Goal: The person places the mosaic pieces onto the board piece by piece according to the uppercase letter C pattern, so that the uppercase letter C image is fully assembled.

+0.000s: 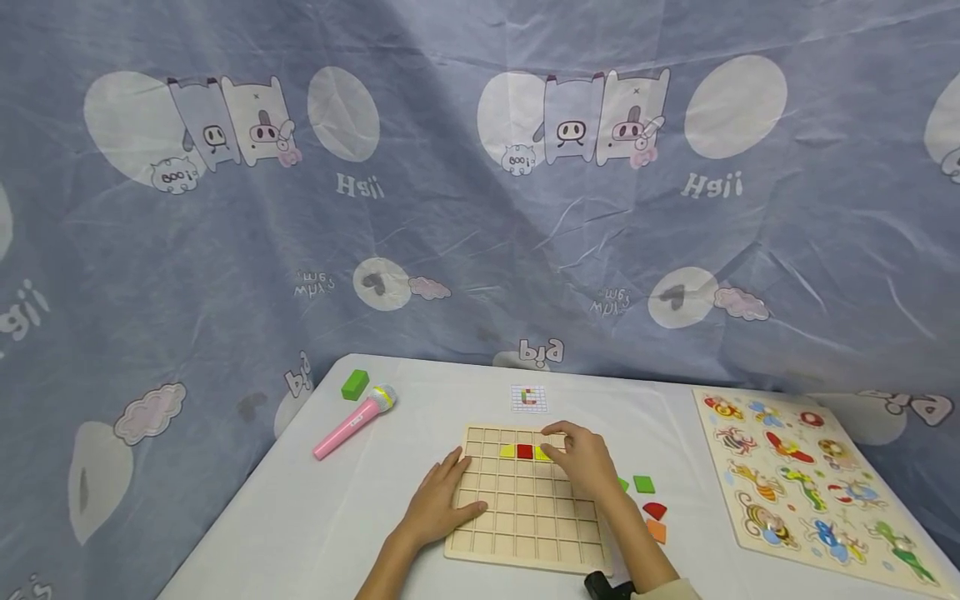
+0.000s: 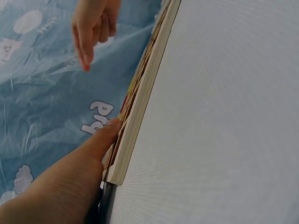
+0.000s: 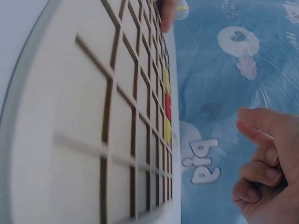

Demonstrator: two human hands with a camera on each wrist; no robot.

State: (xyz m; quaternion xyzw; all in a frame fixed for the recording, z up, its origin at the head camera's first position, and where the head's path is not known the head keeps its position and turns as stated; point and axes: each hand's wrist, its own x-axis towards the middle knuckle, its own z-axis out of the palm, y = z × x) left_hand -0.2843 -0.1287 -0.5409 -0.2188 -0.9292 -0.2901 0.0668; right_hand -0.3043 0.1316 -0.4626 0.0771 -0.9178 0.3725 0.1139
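Wooden and pale, a grid board (image 1: 525, 508) was seen lying on a white table (image 1: 300, 533) in the head view. The left hand (image 1: 438, 504) was laid flat on the board's left edge, with its fingers spread out straight. The right hand (image 1: 581, 458) was held over the top row of squares, fingers bent a little; whether a tile was pinched could not be told. Just beside its fingertips, a yellow tile (image 1: 507, 451), a red tile (image 1: 524, 451) and another yellow tile (image 1: 540, 452) were set side by side in the board. Loose green (image 1: 643, 484), red (image 1: 655, 510) and orange (image 1: 657, 531) pieces were seen on the table right of the board. A pink toy microphone (image 1: 352, 422) and a green block (image 1: 355, 384) were seen far to the left, an animal puzzle board (image 1: 806, 479) far to the right, and a small pattern card (image 1: 528, 398) behind the grid board.

From the left wrist, the board's edge (image 2: 140, 102) was seen side-on, with the left thumb (image 2: 100, 140) pressed against it. The right hand (image 2: 93, 25) was seen above, fingers hanging down loosely.

From the right wrist, the grid's squares (image 3: 112, 116) were seen close up, with the coloured tiles (image 3: 167, 107) in one row. The right hand's fingers (image 3: 261, 172) were curled loosely and held apart from the board, and nothing was seen gripped in them.
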